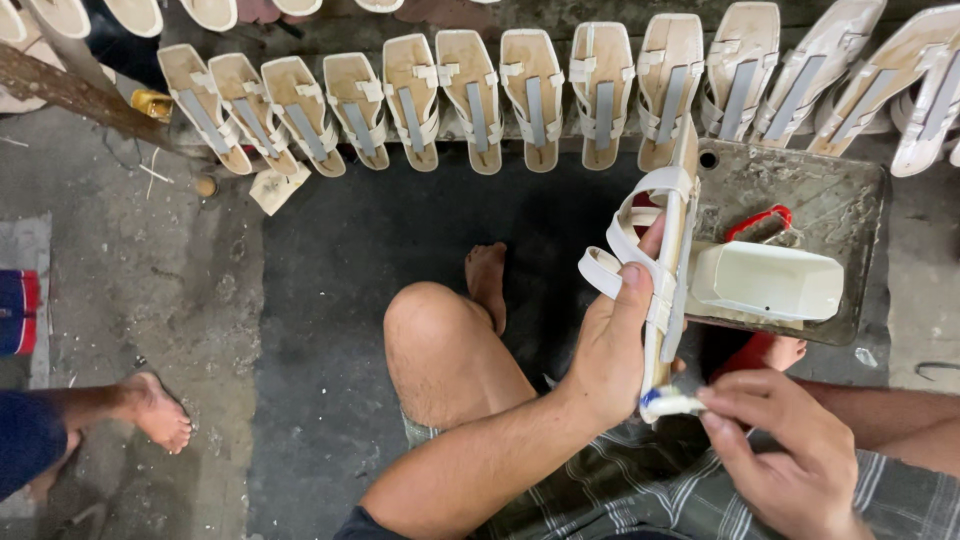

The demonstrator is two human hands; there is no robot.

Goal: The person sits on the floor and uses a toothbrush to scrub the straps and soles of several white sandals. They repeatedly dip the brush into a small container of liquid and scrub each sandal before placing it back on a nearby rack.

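**Hands on a strapped sandal, brush at its lower end**

Your left hand [610,350] is wrapped around a cream sandal [664,262], which you hold on edge and nearly upright above your lap; the thumb lies along the straps and the fingers are closed round the sole from behind. A loose strap loop [600,272] hangs out to the left of the thumb. Your right hand [785,440] is pressed together, fingertips pinching a small brush [668,402] with a pale, glue-coated head and a spot of blue, and that head touches the bottom end of the sandal.

Just beyond the sandal, to its right, a dark, stained tray [850,215] lies on the floor. It carries a white, boxy container [768,280] and a red handle [760,220] behind it. A row of sandals [470,95] of the same kind, each with a grey strip down the sole, leans side by side along the far edge of the floor [200,300], reaching from the left to the right of the view.

Your bare knee [430,330] sits left of the held sandal, with your foot [487,280] resting on the dark mat [330,300] beyond it, and your checked shorts [620,490] under both hands. At the far left, well apart from your hands, another person's bare foot [155,410] rests on the concrete.
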